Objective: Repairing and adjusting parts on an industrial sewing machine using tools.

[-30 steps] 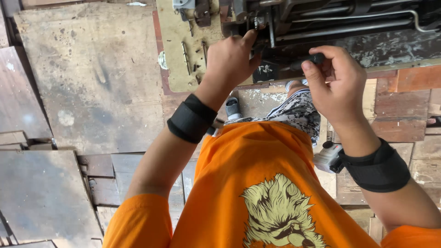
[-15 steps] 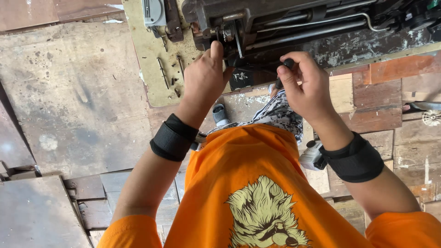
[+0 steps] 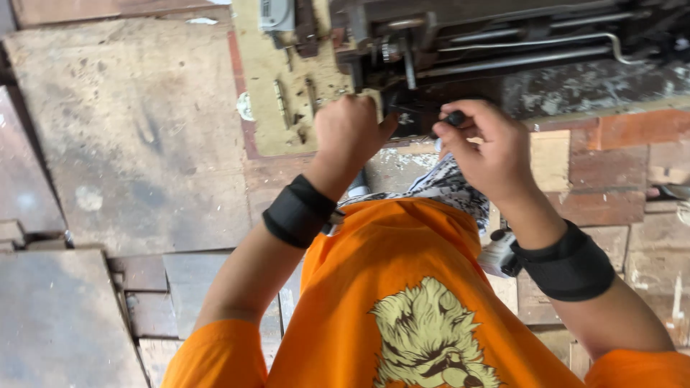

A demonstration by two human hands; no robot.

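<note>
Head view shows both hands busy at the dark machine mechanism point(image 3: 460, 50) at upper centre, the left hand point(image 3: 348, 133) curled against its lower edge, the right hand point(image 3: 489, 147) pinching a small black knob point(image 3: 455, 117), likely mid-adjustment, needing careful turning next.

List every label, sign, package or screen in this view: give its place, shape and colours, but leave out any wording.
Label plate: small pale grey rectangle with dark print, top centre, on the cream machine panel, above the left hand.
No packages, signs or screens show; the right hand pinches a small black part.
</note>
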